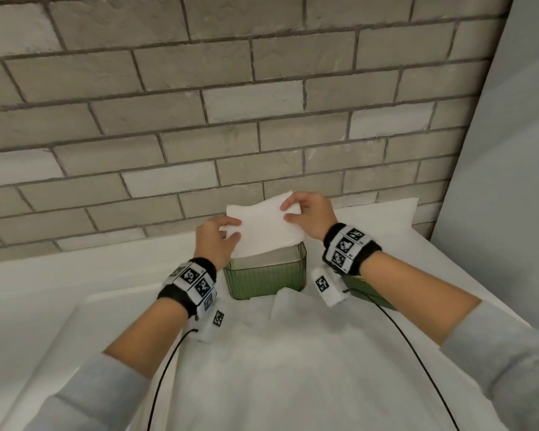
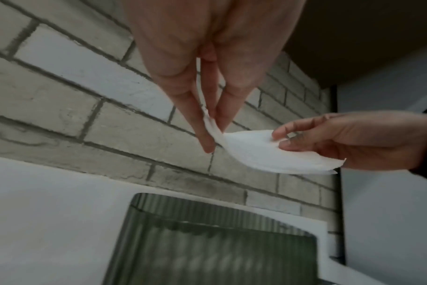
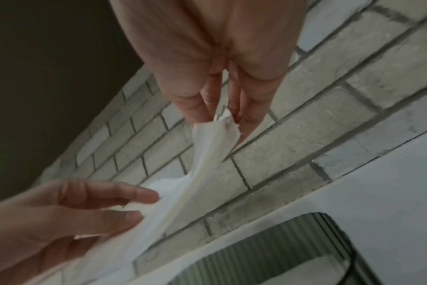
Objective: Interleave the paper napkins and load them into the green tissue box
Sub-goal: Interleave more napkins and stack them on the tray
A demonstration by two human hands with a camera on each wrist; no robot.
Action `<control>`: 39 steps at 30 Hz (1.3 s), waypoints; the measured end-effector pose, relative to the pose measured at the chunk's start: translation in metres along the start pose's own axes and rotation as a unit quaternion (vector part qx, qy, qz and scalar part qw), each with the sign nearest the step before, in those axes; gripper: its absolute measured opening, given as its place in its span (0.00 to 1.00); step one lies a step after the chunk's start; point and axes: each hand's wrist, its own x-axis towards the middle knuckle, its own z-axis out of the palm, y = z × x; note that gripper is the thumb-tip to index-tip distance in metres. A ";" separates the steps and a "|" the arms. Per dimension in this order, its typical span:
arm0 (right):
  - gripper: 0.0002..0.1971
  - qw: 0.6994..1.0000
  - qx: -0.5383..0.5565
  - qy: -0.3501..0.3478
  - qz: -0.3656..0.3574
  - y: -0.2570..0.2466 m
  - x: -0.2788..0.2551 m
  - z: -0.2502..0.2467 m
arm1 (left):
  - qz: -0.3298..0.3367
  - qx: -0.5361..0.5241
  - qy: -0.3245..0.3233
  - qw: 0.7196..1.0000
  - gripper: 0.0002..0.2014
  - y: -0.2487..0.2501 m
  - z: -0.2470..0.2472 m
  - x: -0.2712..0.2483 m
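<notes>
A wall of grey-white bricks (image 1: 199, 119) with darker mortar lines is seen behind the white counter (image 1: 44, 300). At the right, the brickwork is met by a smooth pale grey-blue wall (image 1: 511, 181). The scene is evenly and softly lit.

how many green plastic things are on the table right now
2: the ribbed green tissue box under the held white paper napkin, and a green piece mostly hidden behind the right wrist; more may be hidden.
</notes>
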 end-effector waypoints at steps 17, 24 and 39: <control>0.29 0.842 -0.463 -0.277 0.010 0.037 -0.007 0.050 | 0.006 0.392 -0.239 0.888 0.36 -0.029 0.054 0.008; 0.27 0.934 -0.309 -0.181 -0.018 0.040 -0.015 0.023 | 0.072 0.363 -0.175 0.912 0.32 -0.039 0.047 0.000; 0.32 0.815 -0.387 -0.397 0.168 0.071 -0.096 -0.036 | -0.001 0.236 -0.316 0.919 0.21 -0.047 0.089 -0.087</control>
